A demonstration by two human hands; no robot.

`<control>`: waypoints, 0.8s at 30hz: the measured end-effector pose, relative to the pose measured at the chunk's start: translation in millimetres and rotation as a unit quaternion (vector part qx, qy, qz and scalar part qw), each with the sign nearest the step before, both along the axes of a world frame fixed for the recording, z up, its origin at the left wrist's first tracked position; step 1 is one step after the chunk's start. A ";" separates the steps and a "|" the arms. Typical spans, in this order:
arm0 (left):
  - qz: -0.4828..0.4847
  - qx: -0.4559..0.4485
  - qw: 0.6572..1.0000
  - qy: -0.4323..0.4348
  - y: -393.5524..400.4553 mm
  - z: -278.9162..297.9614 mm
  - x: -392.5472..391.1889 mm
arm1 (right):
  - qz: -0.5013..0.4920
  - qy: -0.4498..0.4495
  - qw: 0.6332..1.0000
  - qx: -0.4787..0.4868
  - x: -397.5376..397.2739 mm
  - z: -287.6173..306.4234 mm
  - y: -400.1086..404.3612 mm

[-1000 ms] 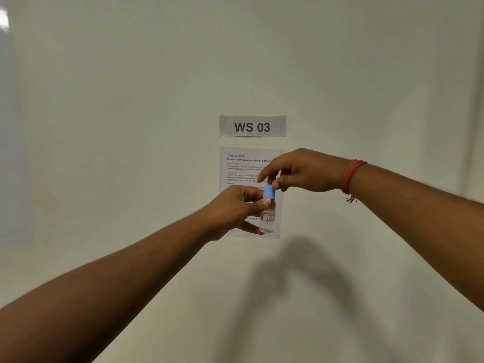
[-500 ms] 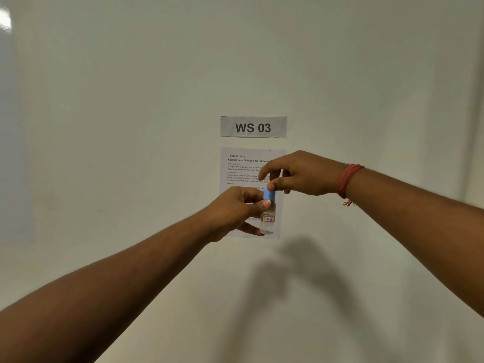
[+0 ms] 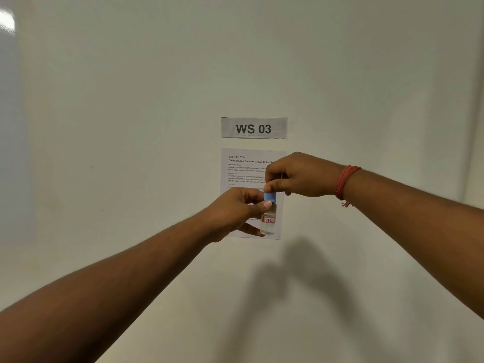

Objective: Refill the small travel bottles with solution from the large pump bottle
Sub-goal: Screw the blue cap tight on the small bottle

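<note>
A small clear travel bottle (image 3: pixel 269 223) with a red-edged label reading "17B" is held upright in the air in front of a white wall. My left hand (image 3: pixel 237 210) grips its body from the left, thumb across the neck. The bottle's blue cap (image 3: pixel 270 197) sits on top. My right hand (image 3: pixel 296 176) comes in from the right and pinches that cap from above with thumb and fingers. The large pump bottle is not in view.
A paper sign reading "WS 03" (image 3: pixel 253 128) is taped to the white wall (image 3: pixel 131 100). Under it hangs a printed task sheet (image 3: pixel 242 169), partly covered by my hands. A red thread band (image 3: pixel 344 180) circles my right wrist.
My right fingers have shifted on the blue cap, the thumb coming round to the front of it. The bottle and my left hand stay almost in place.
</note>
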State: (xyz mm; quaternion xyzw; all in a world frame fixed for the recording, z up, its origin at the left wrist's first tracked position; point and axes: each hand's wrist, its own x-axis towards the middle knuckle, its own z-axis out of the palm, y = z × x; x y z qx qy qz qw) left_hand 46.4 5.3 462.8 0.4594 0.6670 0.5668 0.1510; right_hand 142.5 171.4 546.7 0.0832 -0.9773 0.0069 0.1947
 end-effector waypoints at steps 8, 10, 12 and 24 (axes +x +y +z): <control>-0.001 -0.002 1.000 -0.005 -0.5 0.4 -0.6 | 0.048 -0.020 0.998 -0.031 9.6 3.1 1.2; -0.001 0.001 1.000 -0.007 -0.8 0.9 -0.8 | 0.056 -0.028 0.998 -0.023 10.2 3.0 0.7; -0.002 0.000 1.000 -0.006 -0.8 1.1 -0.2 | 0.054 -0.021 0.998 -0.016 9.4 2.3 0.1; -0.010 0.003 1.000 -0.003 -0.3 -1.9 2.1 | 0.030 -0.024 0.999 0.010 3.9 -6.6 -4.5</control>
